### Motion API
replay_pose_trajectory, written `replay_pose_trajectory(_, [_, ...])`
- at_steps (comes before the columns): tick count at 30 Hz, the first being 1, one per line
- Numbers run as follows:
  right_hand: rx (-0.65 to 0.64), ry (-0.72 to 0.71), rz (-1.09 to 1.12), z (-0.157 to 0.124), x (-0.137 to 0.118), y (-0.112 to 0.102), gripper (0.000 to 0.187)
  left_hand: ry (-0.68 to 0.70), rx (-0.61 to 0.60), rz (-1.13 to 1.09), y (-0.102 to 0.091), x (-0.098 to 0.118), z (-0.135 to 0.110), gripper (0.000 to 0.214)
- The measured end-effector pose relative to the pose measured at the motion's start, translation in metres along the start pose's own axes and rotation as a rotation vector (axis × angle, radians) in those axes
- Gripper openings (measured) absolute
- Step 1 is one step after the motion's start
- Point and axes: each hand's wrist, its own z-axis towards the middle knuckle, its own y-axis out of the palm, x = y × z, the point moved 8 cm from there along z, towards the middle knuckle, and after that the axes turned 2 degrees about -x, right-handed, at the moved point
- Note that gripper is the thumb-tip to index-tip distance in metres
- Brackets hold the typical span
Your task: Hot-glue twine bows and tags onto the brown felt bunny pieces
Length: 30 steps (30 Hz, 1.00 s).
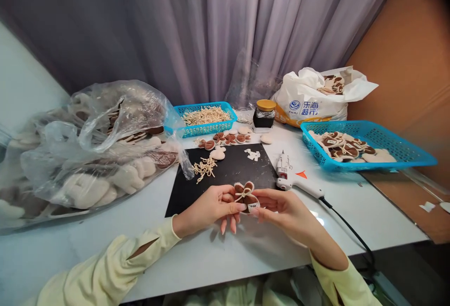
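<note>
A small brown and cream cloth piece (246, 188) is held between both hands. A cream string bow (242, 196) is seen on its front. The piece is kept just above the near edge of a black mat (228, 177), near the middle of the white table (105, 250).

The left hand (211, 208) is closed on the left side of the piece. It is pinched there by the thumb and first finger, and the other fingers are pointed down. The right hand (283, 210) is closed on the right side, and the piece is pinched the same way.

From the piece, a little pile of cream bows (204, 167) is seen on the mat at 10 o'clock. Some white paper bits (253, 154) are laid at 12 o'clock. A white glue gun (291, 180) is laid just beside the mat at 2 o'clock, and its black cord (348, 227) is run off the table at 4 o'clock.

Farther back, a row of brown pieces (227, 139) is set at 12 o'clock. A blue basket of cream strings (206, 119) is placed at 11 o'clock. A dark jar (264, 116) with a yellow lid is stood at 12 o'clock. A white shopping bag (309, 102) is found at 1 o'clock. A second blue basket (404, 153), filled with made pieces, is set at 2 o'clock. A big clear bag (87, 146) full of cloth shapes is laid at 9 o'clock.
</note>
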Motion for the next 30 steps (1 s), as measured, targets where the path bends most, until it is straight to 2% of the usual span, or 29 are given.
replay_pose_trajectory(3, [0.024,0.015,0.074,0.0,0.004,-0.001,0.03,0.045,0.028,-0.051,0.003,-0.002,0.001,0.031])
replay_pose_trajectory(11, [0.081,-0.018,0.041,0.0,-0.005,-0.005,0.021,0.089,0.05,-0.011,0.006,-0.003,-0.003,0.023])
replay_pose_trajectory(18, [0.061,-0.021,-0.011,-0.001,-0.005,-0.003,0.019,0.122,0.017,-0.009,0.01,0.002,-0.002,0.032])
replay_pose_trajectory(20, [0.036,-0.01,-0.007,0.0,-0.005,-0.003,0.021,0.117,0.015,-0.012,0.01,0.002,0.001,0.032])
replay_pose_trajectory(22, [-0.041,0.024,0.02,-0.001,-0.004,-0.004,0.023,0.112,0.014,-0.013,0.009,0.002,0.002,0.031])
replay_pose_trajectory(24, [-0.09,0.069,0.026,-0.005,-0.004,-0.011,0.029,0.114,0.019,-0.02,0.008,0.003,0.001,0.031])
replay_pose_trajectory(26, [0.0,0.087,-0.025,-0.011,-0.007,-0.031,0.036,0.109,0.025,-0.036,0.007,0.004,0.0,0.031])
replay_pose_trajectory(28, [0.19,0.062,-0.104,-0.019,-0.015,-0.055,0.033,0.089,0.031,-0.052,0.006,0.003,0.0,0.031])
replay_pose_trajectory(30, [0.263,0.039,-0.152,-0.022,-0.021,-0.061,0.03,0.063,0.035,-0.07,0.005,0.001,0.0,0.032])
